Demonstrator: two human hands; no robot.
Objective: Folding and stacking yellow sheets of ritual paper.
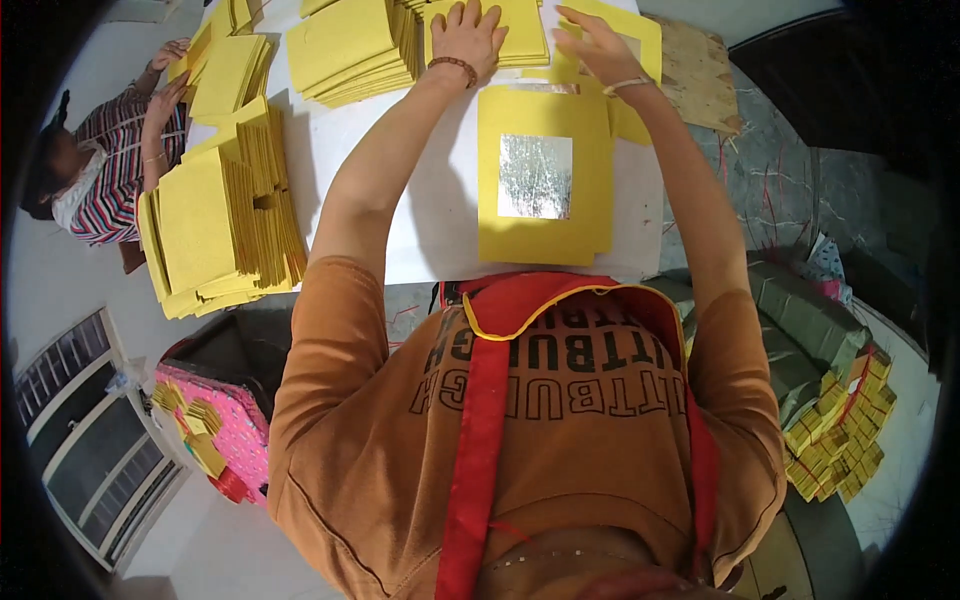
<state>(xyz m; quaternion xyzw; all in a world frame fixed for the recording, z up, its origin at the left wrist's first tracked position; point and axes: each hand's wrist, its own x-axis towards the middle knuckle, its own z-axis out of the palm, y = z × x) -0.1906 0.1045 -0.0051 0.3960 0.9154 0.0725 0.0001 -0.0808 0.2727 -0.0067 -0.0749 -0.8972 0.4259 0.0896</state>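
My left hand (467,42) lies flat with fingers spread on a stack of yellow paper (522,36) at the far side of the table. To its right, my right hand (602,52) has its fingers stretched out and apart over yellow sheets (640,36); whether it touches them I cannot tell. Nearer to me lies a small pile of yellow sheets (545,236), its top one bearing a silver foil square (535,176). A strip of another silver patch shows just beyond that pile, partly covered.
Tall stacks of folded yellow paper (195,225) stand at the table's left edge, with another stack (345,50) farther back. A person in striped clothing (110,135) handles yellow paper at the far left. A wooden board (700,80) adjoins the table's right side. Yellow bundles (840,430) lie at lower right.
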